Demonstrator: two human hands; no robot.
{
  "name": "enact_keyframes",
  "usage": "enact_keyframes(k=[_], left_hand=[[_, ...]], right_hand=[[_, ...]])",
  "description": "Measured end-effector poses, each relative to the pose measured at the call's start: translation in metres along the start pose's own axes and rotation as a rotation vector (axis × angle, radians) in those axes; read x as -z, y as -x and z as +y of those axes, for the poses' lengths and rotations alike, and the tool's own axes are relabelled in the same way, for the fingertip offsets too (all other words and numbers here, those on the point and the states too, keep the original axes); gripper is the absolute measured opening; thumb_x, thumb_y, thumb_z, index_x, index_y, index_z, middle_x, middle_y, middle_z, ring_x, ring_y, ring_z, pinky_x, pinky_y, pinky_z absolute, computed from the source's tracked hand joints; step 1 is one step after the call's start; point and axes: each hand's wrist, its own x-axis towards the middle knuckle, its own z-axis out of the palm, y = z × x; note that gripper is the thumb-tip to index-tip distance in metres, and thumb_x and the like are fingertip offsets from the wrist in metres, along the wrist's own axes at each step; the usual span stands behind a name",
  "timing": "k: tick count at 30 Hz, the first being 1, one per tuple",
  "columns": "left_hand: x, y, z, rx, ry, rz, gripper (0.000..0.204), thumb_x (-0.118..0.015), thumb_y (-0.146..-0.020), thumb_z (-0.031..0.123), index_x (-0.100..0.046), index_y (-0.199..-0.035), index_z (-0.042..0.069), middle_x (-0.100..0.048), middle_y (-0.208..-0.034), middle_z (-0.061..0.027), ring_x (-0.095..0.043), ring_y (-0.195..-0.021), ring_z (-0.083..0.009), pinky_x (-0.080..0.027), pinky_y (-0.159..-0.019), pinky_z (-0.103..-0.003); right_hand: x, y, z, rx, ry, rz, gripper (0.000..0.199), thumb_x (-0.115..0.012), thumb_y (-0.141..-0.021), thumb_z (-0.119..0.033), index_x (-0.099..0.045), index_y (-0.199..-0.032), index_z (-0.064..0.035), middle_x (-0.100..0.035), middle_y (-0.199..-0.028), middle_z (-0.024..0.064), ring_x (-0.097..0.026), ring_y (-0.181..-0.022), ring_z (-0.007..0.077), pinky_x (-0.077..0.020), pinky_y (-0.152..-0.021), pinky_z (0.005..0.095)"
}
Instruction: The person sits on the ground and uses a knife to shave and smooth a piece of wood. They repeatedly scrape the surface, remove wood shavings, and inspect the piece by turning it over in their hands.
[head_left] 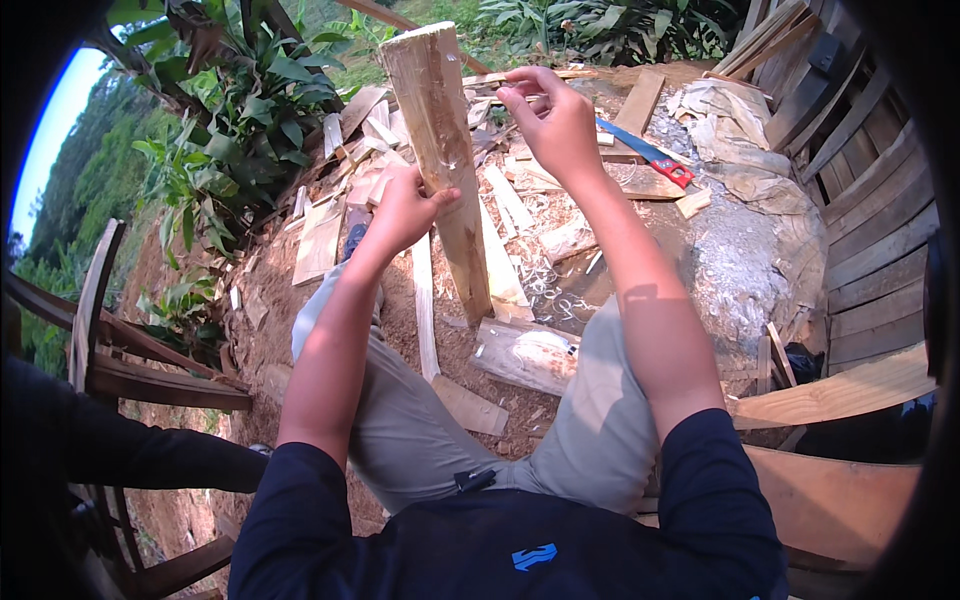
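A long, pale, peeled wooden post (pixel 440 130) stands nearly upright in front of me, leaning slightly, its lower end near a short log (pixel 515 358) on the ground. My left hand (pixel 408 210) is wrapped round the post at about mid-height, thumb on the near face. To the right of the post's upper part, my right hand (pixel 552 115) is raised with its fingers curled and the thumb close to the fingertips. Whatever it may pinch is too small to make out. The right hand appears apart from the post.
A handsaw (pixel 650 160) with a red handle lies on boards at the right. Wood shavings (pixel 565 295) and offcuts cover the ground. A plank wall (pixel 880 220) stands at far right, wooden rails (pixel 165 385) at left. Another person's dark sleeve (pixel 160 455) enters from the left.
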Motion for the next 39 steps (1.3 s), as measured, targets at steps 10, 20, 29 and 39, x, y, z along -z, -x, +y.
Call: enact_keyframes(k=[10, 20, 29, 39], left_hand=[[-0.018, 0.0, 0.001, -0.122, 0.042, -0.111, 0.035, -0.078, -0.091, 0.013, -0.067, -0.12, -0.003, -0.075, -0.105, -0.0115, -0.07, -0.097, -0.0173, -0.055, -0.087, -0.036], [-0.033, 0.007, 0.016, -0.126, -0.043, -0.095, 0.034, -0.076, -0.093, 0.018, -0.069, -0.119, -0.002, -0.076, -0.104, -0.0123, -0.069, -0.094, -0.0155, -0.054, -0.085, -0.034], [-0.041, 0.006, 0.023, -0.128, -0.165, -0.155, 0.034, -0.074, -0.094, 0.017, -0.068, -0.122, 0.0, -0.076, -0.108, -0.0142, -0.072, -0.1, -0.0226, -0.055, -0.09, -0.038], [-0.035, 0.011, 0.014, -0.241, -0.12, -0.214, 0.035, -0.072, -0.096, 0.017, -0.063, -0.122, -0.004, -0.074, -0.11, -0.0171, -0.072, -0.104, -0.0243, -0.055, -0.093, -0.038]], right_hand=[[-0.003, -0.007, -0.019, 0.447, 0.037, 0.381, 0.02, -0.081, -0.085, -0.014, -0.079, -0.106, -0.0111, -0.076, -0.092, 0.0078, -0.071, -0.07, 0.0192, -0.0544, -0.06, 0.0305], [0.0, -0.01, -0.014, 0.356, 0.069, 0.411, 0.008, -0.065, -0.097, -0.008, -0.061, -0.1, -0.0025, -0.064, -0.089, 0.0119, -0.066, -0.072, 0.0299, -0.052, -0.064, 0.0394], [0.005, -0.015, -0.007, 0.061, -0.125, 0.53, 0.017, -0.052, -0.107, -0.017, -0.051, -0.104, -0.0008, -0.058, -0.091, 0.0099, -0.062, -0.072, 0.0216, -0.0488, -0.068, 0.0351], [0.044, -0.019, 0.034, -0.568, -0.295, 0.146, 0.022, -0.054, -0.096, -0.004, -0.065, -0.115, -0.0026, -0.069, -0.109, 0.0094, -0.069, -0.083, 0.0143, -0.0615, -0.067, 0.0298]])
